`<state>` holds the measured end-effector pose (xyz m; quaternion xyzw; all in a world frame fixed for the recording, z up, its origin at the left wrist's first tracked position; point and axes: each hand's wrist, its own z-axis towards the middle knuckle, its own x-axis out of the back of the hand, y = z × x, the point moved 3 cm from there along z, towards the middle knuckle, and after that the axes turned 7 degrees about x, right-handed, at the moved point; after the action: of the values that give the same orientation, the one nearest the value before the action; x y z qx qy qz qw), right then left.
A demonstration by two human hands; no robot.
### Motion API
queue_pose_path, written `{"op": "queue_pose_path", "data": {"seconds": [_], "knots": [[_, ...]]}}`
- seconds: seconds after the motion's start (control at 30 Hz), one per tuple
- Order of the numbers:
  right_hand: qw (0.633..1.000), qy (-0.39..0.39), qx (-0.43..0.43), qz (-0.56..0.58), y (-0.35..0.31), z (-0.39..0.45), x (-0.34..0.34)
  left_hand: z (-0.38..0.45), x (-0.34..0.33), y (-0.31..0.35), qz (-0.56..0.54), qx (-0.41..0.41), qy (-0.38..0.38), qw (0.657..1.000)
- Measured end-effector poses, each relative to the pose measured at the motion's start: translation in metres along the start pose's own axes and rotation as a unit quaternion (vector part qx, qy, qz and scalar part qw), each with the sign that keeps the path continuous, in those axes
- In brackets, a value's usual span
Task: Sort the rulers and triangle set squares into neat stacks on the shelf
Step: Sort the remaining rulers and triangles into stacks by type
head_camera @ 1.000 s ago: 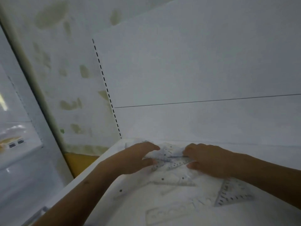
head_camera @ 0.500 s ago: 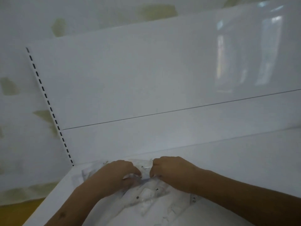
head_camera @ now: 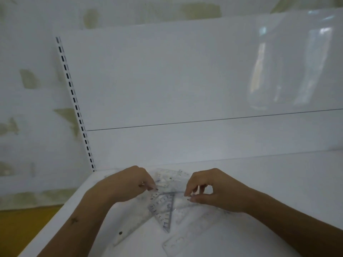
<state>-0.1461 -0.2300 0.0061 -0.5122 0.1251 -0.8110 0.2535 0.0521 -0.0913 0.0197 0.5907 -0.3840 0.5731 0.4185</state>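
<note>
Head view: both hands pinched one clear set square (head_camera: 165, 206) above the white shelf (head_camera: 269, 182), the left hand (head_camera: 130, 184) at its left corner, the right hand (head_camera: 213, 191) at its right. Clear rulers (head_camera: 176, 242) lay beneath.

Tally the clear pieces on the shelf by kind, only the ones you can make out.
set square: 1, pinched by left hand and right hand
rulers: 2, lower left, bottom
Total: 3; overlapped pile behind uncountable.

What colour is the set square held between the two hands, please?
Clear plastic with dark printed markings, seen in the head view: set square.
</note>
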Motion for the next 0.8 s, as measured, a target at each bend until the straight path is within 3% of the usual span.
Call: {"op": "queue_pose_path", "data": {"seconds": [0.23,0.4,0.5,0.63,0.8], "knots": [[0.999,0.049,-0.005,0.005,0.002,0.001,0.000,-0.002,0.004,-0.002,-0.072,0.043,0.033,0.996],[0.952,0.207,-0.098,0.204,0.009,0.002,0.015,0.005,-0.002,0.019,-0.152,0.002,0.105,0.983],[0.954,0.173,-0.128,0.209,0.015,0.000,0.014,0.008,-0.015,0.028,-0.133,-0.006,0.070,0.989],[0.982,0.072,-0.141,0.105,0.020,-0.002,0.005,0.011,-0.021,0.030,-0.136,0.004,0.061,0.989],[0.972,0.130,-0.156,0.115,0.003,0.001,0.027,0.013,-0.017,0.028,-0.221,0.029,0.107,0.969]]}}
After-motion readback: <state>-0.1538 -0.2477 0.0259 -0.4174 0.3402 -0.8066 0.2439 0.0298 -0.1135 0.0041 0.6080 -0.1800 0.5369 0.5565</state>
